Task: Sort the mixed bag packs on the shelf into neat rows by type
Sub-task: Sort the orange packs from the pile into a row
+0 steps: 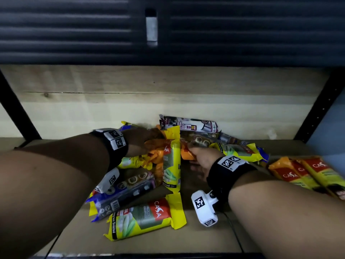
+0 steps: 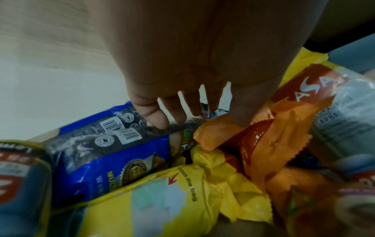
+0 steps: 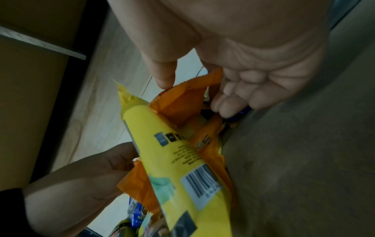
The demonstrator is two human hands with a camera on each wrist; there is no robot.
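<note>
A jumbled pile of bag packs lies mid-shelf: yellow packs (image 1: 145, 217), orange packs (image 1: 155, 146), blue-and-dark packs (image 1: 123, 193) and a white-and-purple drawstring pack (image 1: 188, 124) at the back. My left hand (image 1: 149, 139) reaches into the pile's top. In the left wrist view its hand (image 2: 202, 118) has straight fingers touching a blue-and-dark pack (image 2: 113, 152) and the thumb pressing an orange pack (image 2: 263, 144). My right hand (image 1: 194, 156) pinches the crimped end of an orange pack (image 3: 182, 102) between thumb and curled fingers (image 3: 233, 99). A yellow pack (image 3: 182, 168) leans between both hands.
Several orange-topped yellow packs (image 1: 306, 172) lie side by side at the right. The brown shelf board (image 1: 205, 240) shows in front of the pile. A pale wooden back panel (image 1: 168, 86) and black uprights (image 1: 15, 109) (image 1: 321, 101) bound the bay.
</note>
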